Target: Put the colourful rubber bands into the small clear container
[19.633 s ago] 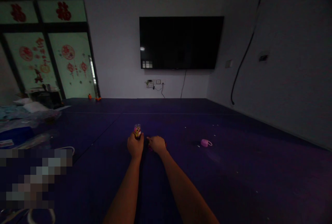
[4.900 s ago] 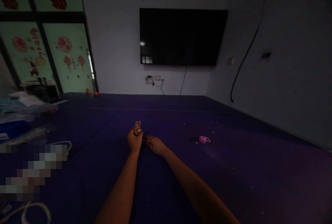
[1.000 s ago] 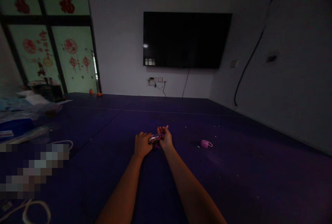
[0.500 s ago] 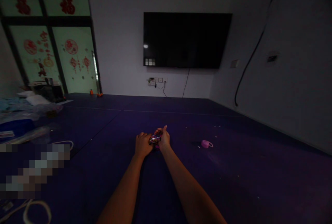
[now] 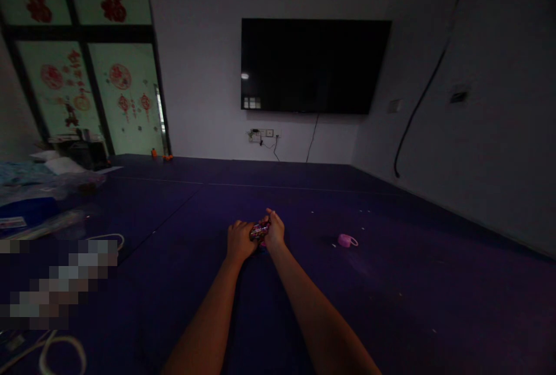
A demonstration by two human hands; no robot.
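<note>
Both my arms reach forward over a dark purple floor mat (image 5: 391,305). My left hand (image 5: 240,240) and my right hand (image 5: 273,230) are closed close together around a small clear jar with colourful contents (image 5: 259,232), which lies tilted on its side between them. The jar is mostly covered by my fingers. The room is dim, so details of the jar are hard to make out.
A small pink lid-like object (image 5: 346,240) lies on the mat to the right. A black TV (image 5: 315,66) hangs on the far wall. Bags and clutter (image 5: 39,189) sit at the left, with a white cable (image 5: 65,346) near the bottom left.
Seconds ago my left hand held the jar upright and my right hand lay on the mat. Since then the jar is tipped sideways between both hands, and over the last second they have drawn closer together.
</note>
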